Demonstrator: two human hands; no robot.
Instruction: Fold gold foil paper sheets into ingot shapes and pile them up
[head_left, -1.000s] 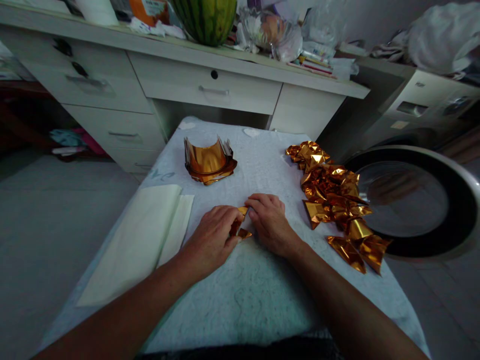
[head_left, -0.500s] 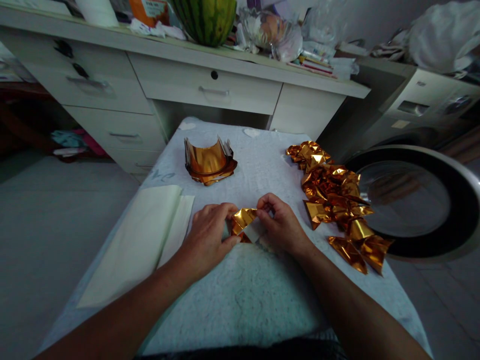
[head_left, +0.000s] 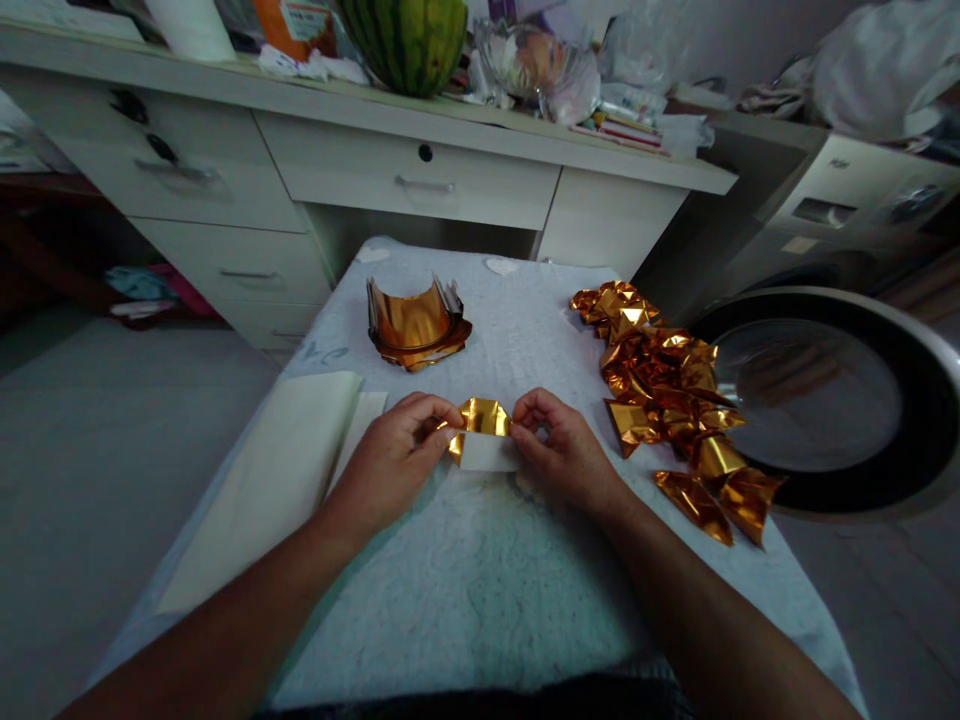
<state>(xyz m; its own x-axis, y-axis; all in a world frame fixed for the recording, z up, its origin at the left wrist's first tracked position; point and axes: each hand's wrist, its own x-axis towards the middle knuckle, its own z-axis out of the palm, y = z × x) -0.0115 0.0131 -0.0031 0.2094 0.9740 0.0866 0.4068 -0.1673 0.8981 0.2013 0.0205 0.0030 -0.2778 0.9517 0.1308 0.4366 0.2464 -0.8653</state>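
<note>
Between my two hands is a small piece of gold foil paper (head_left: 485, 417), partly folded, its white underside facing me along the lower part. My left hand (head_left: 401, 445) pinches its left end between thumb and fingers. At the right end, my right hand (head_left: 556, 440) pinches the other corner. Beyond my left hand stands a curved stack of gold foil sheets (head_left: 416, 325). A heap of folded gold foil pieces (head_left: 664, 375) lies to the right of my right hand.
A cloth (head_left: 517, 580) covers the table. White paper sheets (head_left: 262, 490) lie along its left side. Past the far edge stands a white drawer desk (head_left: 337, 180) with a watermelon (head_left: 405, 40) on top. At right, a washing machine's round door (head_left: 832, 400) hangs open beside the table.
My left hand has shifted slightly left and its grip has moved to the foil's upper left end. The foil's gold band now lies straighter, with more white underside showing.
</note>
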